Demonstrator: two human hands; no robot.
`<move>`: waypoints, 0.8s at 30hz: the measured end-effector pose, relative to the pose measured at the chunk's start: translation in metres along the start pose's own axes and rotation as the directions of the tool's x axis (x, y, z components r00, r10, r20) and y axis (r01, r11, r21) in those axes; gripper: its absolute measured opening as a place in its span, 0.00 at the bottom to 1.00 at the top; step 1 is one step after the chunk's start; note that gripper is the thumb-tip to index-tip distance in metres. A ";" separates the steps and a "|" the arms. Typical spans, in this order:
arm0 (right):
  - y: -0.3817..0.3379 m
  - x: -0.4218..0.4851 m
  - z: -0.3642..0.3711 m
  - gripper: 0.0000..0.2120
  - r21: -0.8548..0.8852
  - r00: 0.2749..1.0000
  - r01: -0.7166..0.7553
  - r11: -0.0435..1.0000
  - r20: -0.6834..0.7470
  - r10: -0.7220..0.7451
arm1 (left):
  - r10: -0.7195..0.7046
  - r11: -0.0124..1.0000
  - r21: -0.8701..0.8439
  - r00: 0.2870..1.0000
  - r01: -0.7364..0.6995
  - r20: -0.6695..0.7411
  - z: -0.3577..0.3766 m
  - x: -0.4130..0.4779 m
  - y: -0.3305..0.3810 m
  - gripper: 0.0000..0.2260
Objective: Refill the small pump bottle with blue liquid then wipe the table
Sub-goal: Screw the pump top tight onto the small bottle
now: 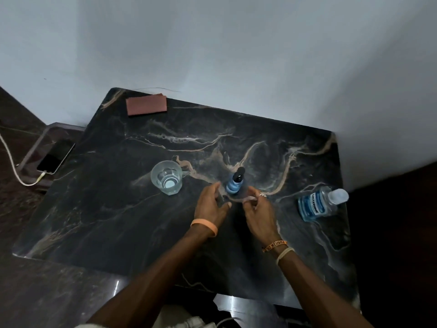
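Fingers (212,189) of the left hand (211,205) and right hand (259,210) hang loosely spread beside the bottle (234,184), holding nothing. It looks filled and capped; wiping the bench (118,209) with the cloth (146,105) likely remains.

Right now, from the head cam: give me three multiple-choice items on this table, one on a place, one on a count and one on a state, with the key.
1. Where does the folded reddish cloth lie?
A. at the far left corner of the table
B. at the near right corner
C. at the centre

2. How many bottles holding blue liquid stand on the table?
A. one
B. two
C. three

3. What state is the large bottle in?
A. open, lying on its side
B. held in a hand
C. capped, nothing touching it

Key:
1 A: the cloth lies at the far left corner, by the wall.
2 B: only the small pump bottle and the large bottle show blue.
3 C: its clear cap sits on the neck and nothing touches it.
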State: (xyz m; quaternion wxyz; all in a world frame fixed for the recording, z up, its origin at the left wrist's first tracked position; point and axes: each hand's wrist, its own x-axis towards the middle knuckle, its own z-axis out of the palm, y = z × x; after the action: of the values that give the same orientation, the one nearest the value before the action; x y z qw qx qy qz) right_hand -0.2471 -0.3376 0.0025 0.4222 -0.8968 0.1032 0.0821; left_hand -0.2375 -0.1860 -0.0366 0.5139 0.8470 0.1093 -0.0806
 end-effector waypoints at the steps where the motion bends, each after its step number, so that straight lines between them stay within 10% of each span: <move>1: -0.003 0.002 -0.001 0.23 0.010 1.000 -0.010 1.000 -0.004 0.010 | 0.007 0.999 0.033 1.000 -0.007 0.012 0.002 0.007 0.005 0.32; 24: -0.022 0.028 0.019 0.23 0.091 0.999 -0.004 0.996 -0.044 0.008 | 0.142 0.984 0.113 0.989 -0.137 -0.038 0.026 0.045 0.021 0.07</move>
State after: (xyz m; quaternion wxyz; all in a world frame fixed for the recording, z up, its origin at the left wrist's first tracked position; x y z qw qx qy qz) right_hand -0.2154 -0.3124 -0.0004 0.4599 -0.8780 0.1189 0.0586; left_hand -0.1889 -0.2136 -0.0417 0.4683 0.8812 0.0569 -0.0307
